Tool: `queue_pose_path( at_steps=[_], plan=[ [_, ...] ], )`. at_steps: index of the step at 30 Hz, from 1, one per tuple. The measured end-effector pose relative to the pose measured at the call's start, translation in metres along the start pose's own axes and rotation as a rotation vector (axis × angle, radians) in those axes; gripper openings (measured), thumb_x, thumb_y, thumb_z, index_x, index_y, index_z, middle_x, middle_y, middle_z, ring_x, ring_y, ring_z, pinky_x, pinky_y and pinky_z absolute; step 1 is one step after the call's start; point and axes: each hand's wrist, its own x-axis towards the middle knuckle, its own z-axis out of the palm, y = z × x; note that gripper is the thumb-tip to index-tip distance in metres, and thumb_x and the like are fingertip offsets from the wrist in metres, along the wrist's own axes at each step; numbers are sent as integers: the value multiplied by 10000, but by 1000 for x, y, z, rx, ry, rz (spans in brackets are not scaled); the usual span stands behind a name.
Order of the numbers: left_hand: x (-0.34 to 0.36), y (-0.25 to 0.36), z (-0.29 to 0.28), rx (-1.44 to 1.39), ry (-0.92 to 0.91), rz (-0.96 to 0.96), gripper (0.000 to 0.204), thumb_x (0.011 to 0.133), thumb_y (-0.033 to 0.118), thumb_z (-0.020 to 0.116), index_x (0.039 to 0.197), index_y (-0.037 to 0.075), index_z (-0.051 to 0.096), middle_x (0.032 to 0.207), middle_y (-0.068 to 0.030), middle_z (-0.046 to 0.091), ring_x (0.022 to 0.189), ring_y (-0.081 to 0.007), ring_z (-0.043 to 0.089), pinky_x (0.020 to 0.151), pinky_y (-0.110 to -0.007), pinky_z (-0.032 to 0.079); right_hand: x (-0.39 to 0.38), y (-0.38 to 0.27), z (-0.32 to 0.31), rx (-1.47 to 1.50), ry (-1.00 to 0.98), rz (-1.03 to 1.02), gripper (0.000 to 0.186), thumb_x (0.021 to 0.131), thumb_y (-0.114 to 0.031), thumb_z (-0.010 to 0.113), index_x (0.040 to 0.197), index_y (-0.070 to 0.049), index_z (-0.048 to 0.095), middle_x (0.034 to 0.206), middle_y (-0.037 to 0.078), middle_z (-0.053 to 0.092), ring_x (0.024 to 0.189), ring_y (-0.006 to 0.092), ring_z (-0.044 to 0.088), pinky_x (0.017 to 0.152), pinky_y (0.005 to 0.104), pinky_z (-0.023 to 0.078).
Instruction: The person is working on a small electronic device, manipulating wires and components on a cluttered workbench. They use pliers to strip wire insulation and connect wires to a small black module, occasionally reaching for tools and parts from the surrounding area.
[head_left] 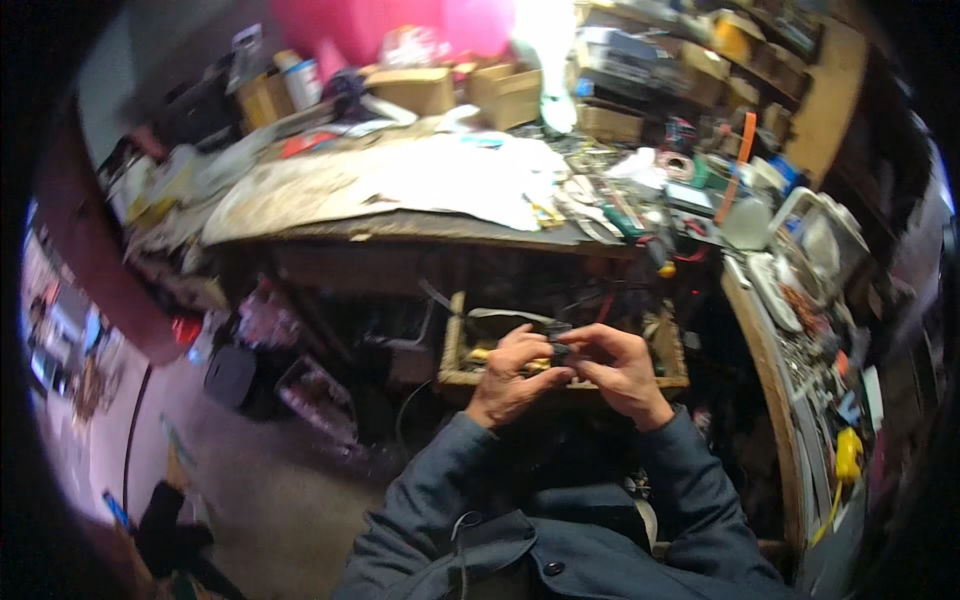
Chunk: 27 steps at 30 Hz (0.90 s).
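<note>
My left hand point(510, 375) and my right hand point(617, 372) meet over an open wooden drawer or box point(668, 372) below the bench, fingers curled on a small dark object point(560, 340). The object is too small and blurred to name. Inside the box, partly hidden by my hands, lie yellowish bits and a long pale flat piece point(505, 314).
A cluttered bench point(350, 228) carries a large pale sheet point(430, 175), cardboard boxes point(405, 90) and tools. A side shelf point(760, 350) on the right holds small parts and a yellow tool point(848, 455). A dark bin point(230, 378) and plastic bags point(268, 325) sit low on the left.
</note>
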Motion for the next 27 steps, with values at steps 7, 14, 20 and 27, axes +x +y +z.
queue_pose_path(
  at_steps=[7,14,20,27],
  plan=[
    [-15,33,-22,73,108,-26,243,825,215,812,984,49,734,894,-83,708,923,-239,677,1118,-492,377,13,6,18,-148,-56,-61,185,906,31,696,1089,14,715,988,56,706,890,109,666,776,241,537],
    [-32,57,-66,152,143,-117,184,833,110,784,994,28,748,893,-93,733,1029,-255,675,1068,-458,421,24,3,35,-74,-160,-42,213,974,-55,656,1175,12,677,987,66,721,842,88,662,697,222,533],
    [-51,53,-129,466,571,-289,156,820,123,805,880,-7,741,833,-123,702,755,-257,656,914,-399,494,41,37,40,-681,-146,-330,167,883,-101,740,1028,-31,698,923,120,695,820,277,690,720,350,544],
    [-129,-122,-186,488,499,-702,213,853,198,775,856,-10,732,685,-76,677,638,-149,595,617,-331,464,48,49,68,-1095,-427,-284,336,876,-367,718,873,-61,581,840,144,635,813,347,643,706,451,529]
  ],
)
